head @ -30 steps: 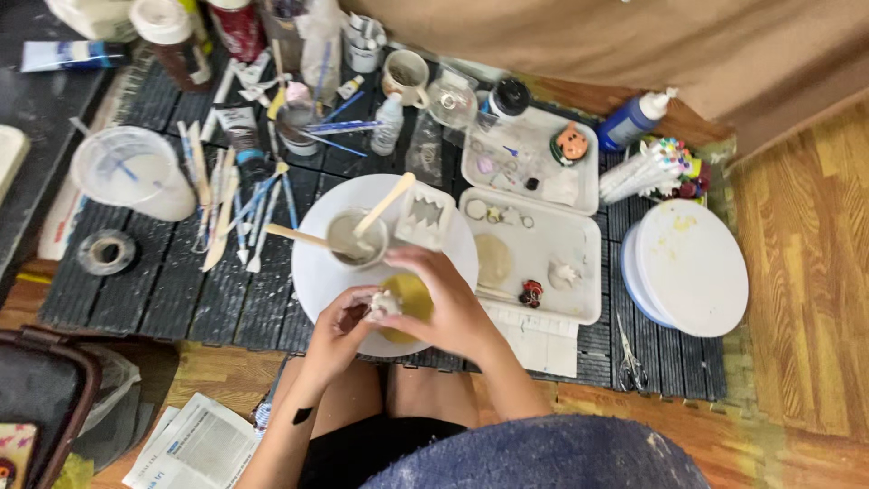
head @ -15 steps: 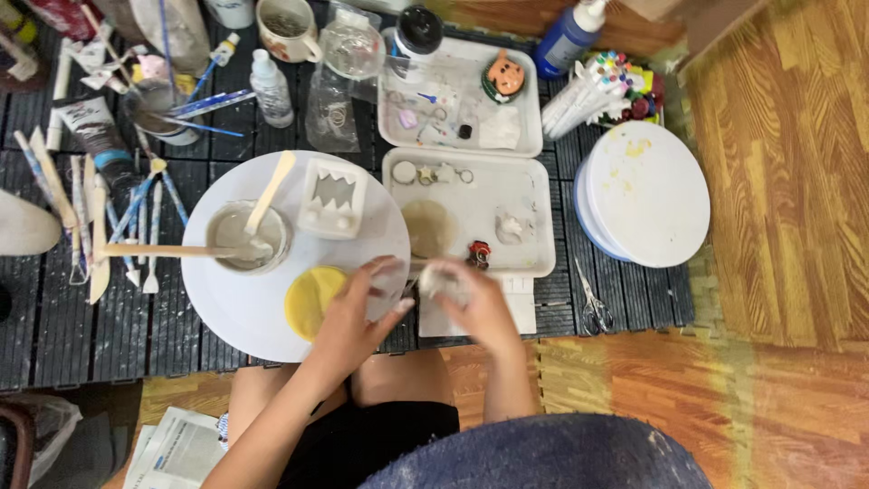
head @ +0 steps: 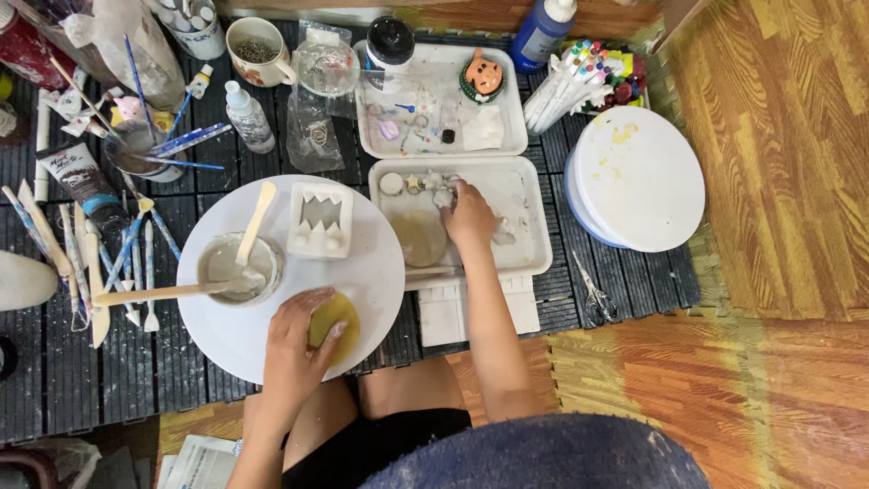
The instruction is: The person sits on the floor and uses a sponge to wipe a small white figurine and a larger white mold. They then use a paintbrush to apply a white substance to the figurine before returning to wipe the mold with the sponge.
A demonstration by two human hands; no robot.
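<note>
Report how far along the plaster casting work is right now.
Done: plaster mixed in the cup, small casts lying in the near tray. In hand: left hand on the yellow sponge, right hand reaching among those casts. Left: the white mould looks unfilled.

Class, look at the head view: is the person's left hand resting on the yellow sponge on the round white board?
Yes: the left hand lies over the yellow sponge on the round white board.
</note>
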